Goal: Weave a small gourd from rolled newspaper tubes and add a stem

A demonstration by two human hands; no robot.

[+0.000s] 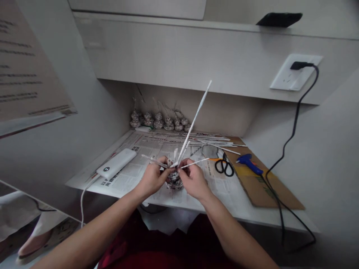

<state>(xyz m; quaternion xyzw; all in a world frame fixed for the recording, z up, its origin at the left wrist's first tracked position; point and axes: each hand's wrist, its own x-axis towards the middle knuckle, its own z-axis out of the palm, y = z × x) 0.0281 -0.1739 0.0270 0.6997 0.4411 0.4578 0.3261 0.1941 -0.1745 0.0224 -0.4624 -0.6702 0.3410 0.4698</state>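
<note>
Between my two hands stands a small woven gourd of rolled newspaper (174, 183), near the front edge of the desk. Several paper strips stick out of its top, and one long white paper strip (195, 119) points up and to the right. My left hand (155, 175) is closed at the gourd's top left, thumb and fingers pinching the strips there. My right hand (193, 176) pinches at the top right, its thumb close to the left thumb. The fingers partly hide the strip ends and the gourd's upper part.
Finished woven gourds (168, 122) line the back wall. Loose paper strips (193, 139) lie before them on newspaper. At right are black-handled scissors (224, 166) and a blue glue gun (249, 163) on cardboard (272, 194), its cord hanging. A white power bank (116, 163) lies left.
</note>
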